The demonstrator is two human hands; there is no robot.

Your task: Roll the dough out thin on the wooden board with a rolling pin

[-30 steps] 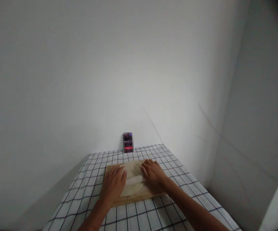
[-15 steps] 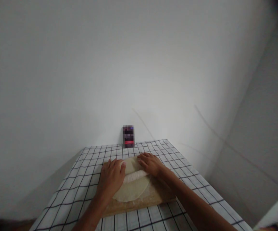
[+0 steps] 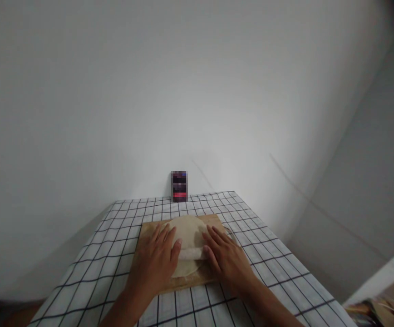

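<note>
Pin [image 3: 193,254]: both ends hidden under left hand [image 3: 158,259] and right hand [image 3: 229,259]! Twelve o'clock from it, dark oblong [image 3: 179,186], pixelated past reading; frame's four o'clock, clutter [image 3: 392,305], blurred and cropped.

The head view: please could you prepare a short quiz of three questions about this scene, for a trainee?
1. What lies directly under the visible middle of the pin? A) a plate B) the dough C) a towel
2. True or false: the left hand and the right hand touch each other.
3. Fill in: The board lies on a white cloth with a pattern of dark crossing ____.

Key: 1. B. 2. False; they are apart. 3. lines.
</note>
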